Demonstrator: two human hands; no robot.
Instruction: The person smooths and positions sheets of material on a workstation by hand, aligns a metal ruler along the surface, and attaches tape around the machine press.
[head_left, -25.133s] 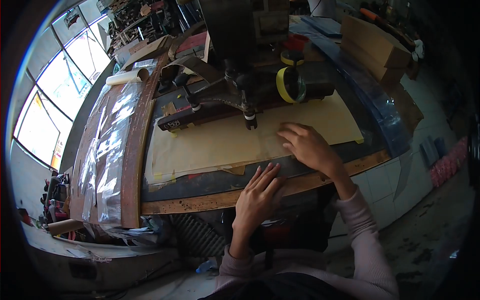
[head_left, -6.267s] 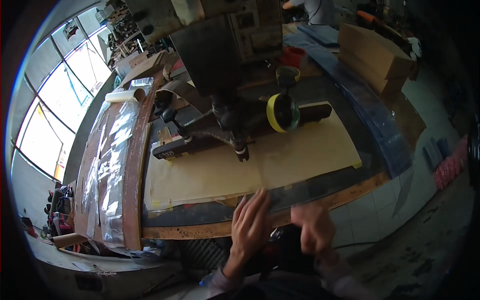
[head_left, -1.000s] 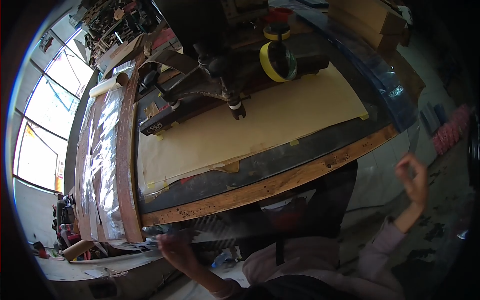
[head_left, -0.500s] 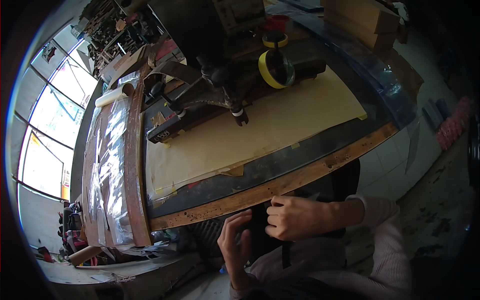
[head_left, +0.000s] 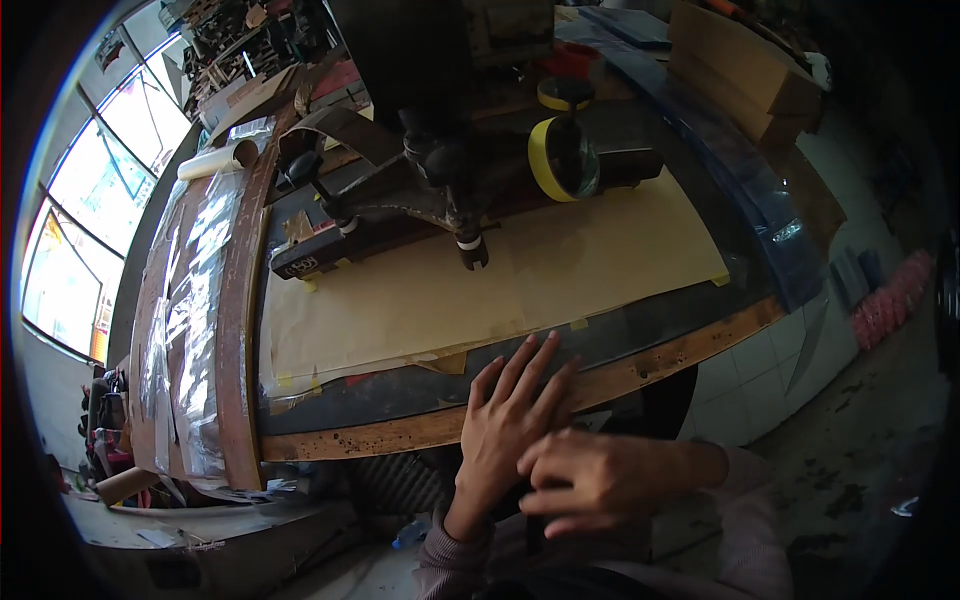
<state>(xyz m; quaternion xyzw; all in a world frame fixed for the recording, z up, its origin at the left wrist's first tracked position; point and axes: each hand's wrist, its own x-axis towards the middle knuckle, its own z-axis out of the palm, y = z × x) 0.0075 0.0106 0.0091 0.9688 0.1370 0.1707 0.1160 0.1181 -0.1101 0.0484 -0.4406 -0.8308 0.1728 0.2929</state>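
My left hand (head_left: 503,425) has its fingers spread over the front wooden edge (head_left: 400,437) of the table, with nothing in it. Just right of it and nearer my body, my right hand (head_left: 585,480) has partly bent, spread fingers, slightly blurred, and holds nothing visible. Beyond them a cream sheet (head_left: 420,320) with yellow tape at its corners lies on the dark table surface (head_left: 640,330). Across the sheet's far side runs a dark bar (head_left: 310,258) under the black metal arms of a machine (head_left: 440,165). A yellow-rimmed ring (head_left: 563,158) hangs at the machine's right.
A brown board covered with clear plastic (head_left: 190,330) borders the table on the left, with a cardboard tube (head_left: 218,160) on it. Blue plastic sheeting (head_left: 740,180) and a cardboard box (head_left: 745,70) lie right. A red container (head_left: 570,60) stands behind. Pink material (head_left: 893,300) is far right.
Both hands have moved up from close to my body. My left hand's fingers, curled before, are now stretched out at the table edge; my right hand has loosened from a closed shape.
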